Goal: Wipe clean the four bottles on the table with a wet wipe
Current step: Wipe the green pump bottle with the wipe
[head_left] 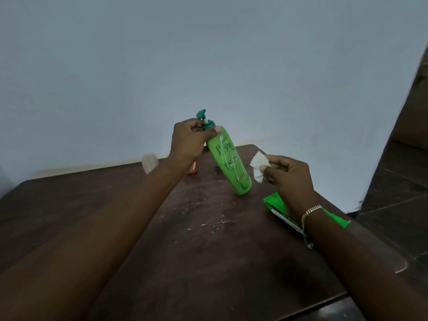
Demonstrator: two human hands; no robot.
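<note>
Green bottle tilts in left hand, right hand beside it.

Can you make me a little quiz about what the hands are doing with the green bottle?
1. True or false: the green pump bottle stands upright on the table.
2. Which hand holds the white wet wipe? A) left hand B) right hand C) neither
3. Fill in: the green wipes pack lies partly under the right ____.

Key
1. False: it is held tilted, gripped near its pump, base just above the table.
2. B.
3. Wrist: the one wearing a bracelet.
</note>
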